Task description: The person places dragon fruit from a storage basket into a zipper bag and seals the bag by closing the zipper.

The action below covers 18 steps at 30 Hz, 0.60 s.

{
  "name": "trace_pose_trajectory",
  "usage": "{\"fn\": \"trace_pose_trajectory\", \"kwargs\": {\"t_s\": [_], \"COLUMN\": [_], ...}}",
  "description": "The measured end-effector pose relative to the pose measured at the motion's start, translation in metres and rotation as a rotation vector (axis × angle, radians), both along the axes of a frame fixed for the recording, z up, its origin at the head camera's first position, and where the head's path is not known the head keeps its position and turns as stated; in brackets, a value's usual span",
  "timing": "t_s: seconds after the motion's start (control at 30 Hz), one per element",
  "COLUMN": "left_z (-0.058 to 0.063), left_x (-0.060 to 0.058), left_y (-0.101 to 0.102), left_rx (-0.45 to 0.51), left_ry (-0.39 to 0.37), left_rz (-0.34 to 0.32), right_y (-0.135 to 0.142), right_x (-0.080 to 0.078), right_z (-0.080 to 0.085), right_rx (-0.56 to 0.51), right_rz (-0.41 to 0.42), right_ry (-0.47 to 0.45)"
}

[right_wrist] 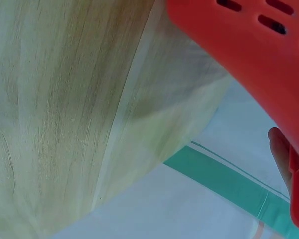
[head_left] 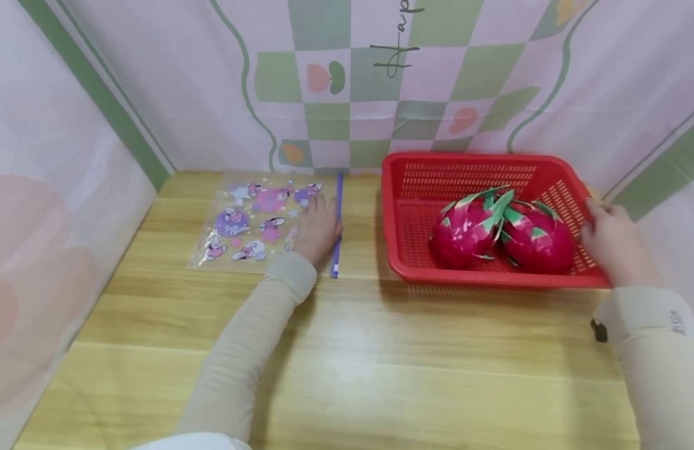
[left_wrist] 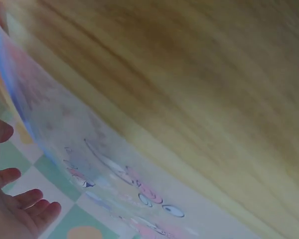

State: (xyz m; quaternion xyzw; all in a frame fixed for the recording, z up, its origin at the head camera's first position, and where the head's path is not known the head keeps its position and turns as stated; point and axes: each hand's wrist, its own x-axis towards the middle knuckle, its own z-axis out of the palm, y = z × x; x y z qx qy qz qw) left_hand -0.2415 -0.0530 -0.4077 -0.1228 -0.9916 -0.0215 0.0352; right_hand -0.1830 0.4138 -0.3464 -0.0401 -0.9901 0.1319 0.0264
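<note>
A right hand [head_left: 619,244] on the red basket [head_left: 436,276], a left hand [head_left: 317,231] over the printed bag [head_left: 251,215]

On my head feed I have the basket at the table's [head_left: 352,356] back edge, toward the back right corner. The left dragon fruit [head_left: 463,237] and the right dragon fruit [head_left: 540,247] lie side by side in it, nearer its right end, their green leaf tips crossing between them. I cannot tell from here whether the basket's base rests flat on the wood.

The right hand grips the basket's right rim. My right wrist feed gives me one finger hooked beneath that rim; the rim and the frame's edge hide the others.

The clear bag lies flat by the table's back left corner, its purple zip strip [head_left: 337,250] along its right edge, facing the basket. The left hand is over that end, fingers loosely bent and a little apart, pinching nothing that I can see. I cannot tell whether they touch the plastic.

Behind the table's back edge I see a checked cloth [head_left: 375,81] in green and pale squares.
</note>
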Motion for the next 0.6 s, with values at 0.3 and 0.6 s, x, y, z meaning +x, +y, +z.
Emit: {"fn": "trace_pose_trajectory", "kwargs": {"t_s": [0.3,0.6], "left_z": [-0.0071,-0.008], "left_x": [-0.0003,-0.0018], "left_y": [-0.0002,0.0058], "left_rx": [-0.03,-0.021], "left_ry": [-0.137,-0.205], "left_rz": [0.016,0.042], "right_y": [-0.0056,-0.0028], "right_x": [-0.0016,0.0002], "right_z": [-0.0029,-0.0022], "right_rx": [0.008,-0.011], "right_rz": [-0.003,-0.038], "right_ry": [0.036,0.021]}}
